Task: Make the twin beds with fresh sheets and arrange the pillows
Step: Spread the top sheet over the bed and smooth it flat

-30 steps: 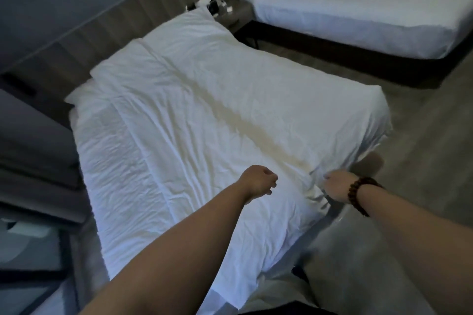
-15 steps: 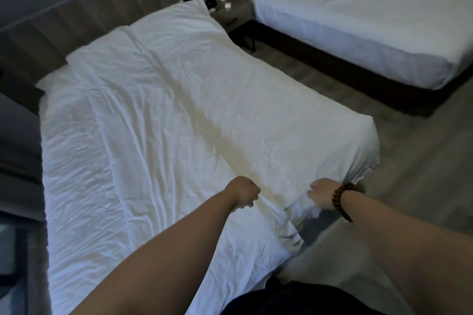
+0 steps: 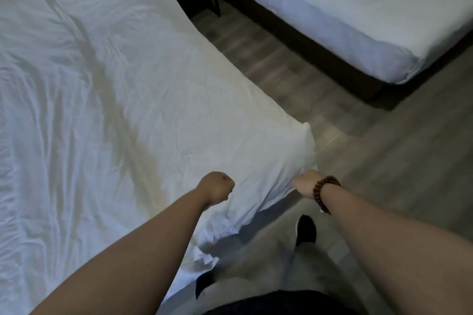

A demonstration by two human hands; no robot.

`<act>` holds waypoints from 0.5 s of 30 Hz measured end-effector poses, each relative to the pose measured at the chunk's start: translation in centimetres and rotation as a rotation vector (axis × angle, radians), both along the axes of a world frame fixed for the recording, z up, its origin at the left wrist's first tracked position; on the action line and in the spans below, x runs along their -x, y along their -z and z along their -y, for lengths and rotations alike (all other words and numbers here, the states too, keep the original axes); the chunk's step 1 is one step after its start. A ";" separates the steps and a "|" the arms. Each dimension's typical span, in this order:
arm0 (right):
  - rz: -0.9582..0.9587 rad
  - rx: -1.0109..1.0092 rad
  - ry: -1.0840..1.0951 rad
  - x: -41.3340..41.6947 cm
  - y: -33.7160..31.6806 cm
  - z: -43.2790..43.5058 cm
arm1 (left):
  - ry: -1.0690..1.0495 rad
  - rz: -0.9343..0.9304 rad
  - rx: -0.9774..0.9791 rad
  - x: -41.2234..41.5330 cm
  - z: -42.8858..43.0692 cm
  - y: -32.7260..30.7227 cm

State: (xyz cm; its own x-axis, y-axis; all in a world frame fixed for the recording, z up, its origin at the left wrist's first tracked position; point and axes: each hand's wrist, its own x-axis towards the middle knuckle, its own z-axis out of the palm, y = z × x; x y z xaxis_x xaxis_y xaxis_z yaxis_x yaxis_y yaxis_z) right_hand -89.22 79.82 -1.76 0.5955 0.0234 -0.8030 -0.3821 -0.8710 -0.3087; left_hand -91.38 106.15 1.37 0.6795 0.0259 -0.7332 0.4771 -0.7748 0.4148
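**Pulling the sheet at the foot of the bed**

The step in hand looked like spreading the white sheet (image 3: 153,110) over the near bed (image 3: 245,230) and pulling it flat at the foot end. The sheet covered the whole top of that bed. It had many wrinkles, and its end hung over the foot edge.

The right hand (image 3: 304,184), with a bead bracelet (image 3: 326,192) on its wrist, was at the foot corner nearest the other bed (image 3: 345,15). Its fingers were curled into the cloth. The sheet bunched up toward it, so it had a firm hold.

The left hand (image 3: 217,186) was a closed fist on the sheet, just inside the foot edge and near the right hand. The view was too blurry to tell if that fist had a fold of sheet in it or nothing at all. Both arms reached out straight, forward and down.

The next move likely called for a slow, even pull toward the foot, then tucking the loose end under the corner. The wrinkles in the middle needed smoothing too. No pillows showed here, so that part was not yet done.
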 end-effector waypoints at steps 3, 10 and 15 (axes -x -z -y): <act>-0.053 0.017 0.040 -2.9 1.3 5.1 | 0.054 -0.008 -0.028 -3.0 5.4 0.9; -0.089 0.050 0.008 -9.3 2.2 11.2 | 0.098 -0.023 0.003 -8.1 13.3 0.7; -0.092 0.070 0.003 -12.9 1.5 13.3 | 0.051 -0.011 0.048 -11.9 15.3 1.8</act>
